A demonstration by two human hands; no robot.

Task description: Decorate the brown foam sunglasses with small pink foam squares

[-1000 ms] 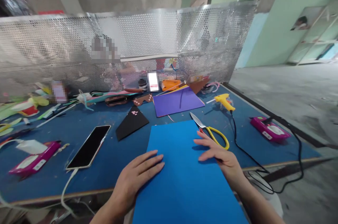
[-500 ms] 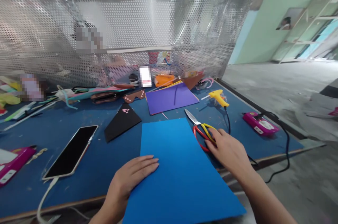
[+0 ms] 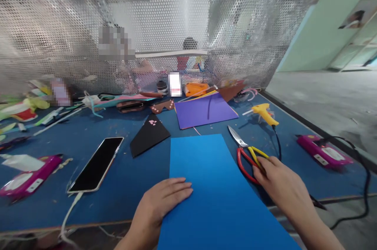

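Observation:
A blue sheet of craft paper or foam (image 3: pixel 206 179) lies across the front of the table and over its near edge. My left hand (image 3: pixel 167 201) rests flat on the sheet's left side, fingers stretched out. To the right of the sheet, my right hand (image 3: pixel 279 179) has its fingers closed on the handles of scissors (image 3: pixel 242 144), one loop red and one yellow. The blades point away from me, and the fingertips under the handles are hidden. Beyond the sheet sit a purple sheet (image 3: pixel 206 110) and a black cut piece with pink paw marks (image 3: pixel 150 136).
A yellow glue gun (image 3: pixel 264 114) and a magenta power strip (image 3: pixel 324 151) with a black cord lie on the right. A phone (image 3: pixel 97 163) on a white cable and another magenta strip (image 3: pixel 35 179) are left. A perforated metal screen (image 3: pixel 171 22) stands behind.
The view has swung a little to the left, so everything appears further right. The scissors have shifted slightly right, off the blue sheet's edge, with my right hand. My left hand stays on the sheet.

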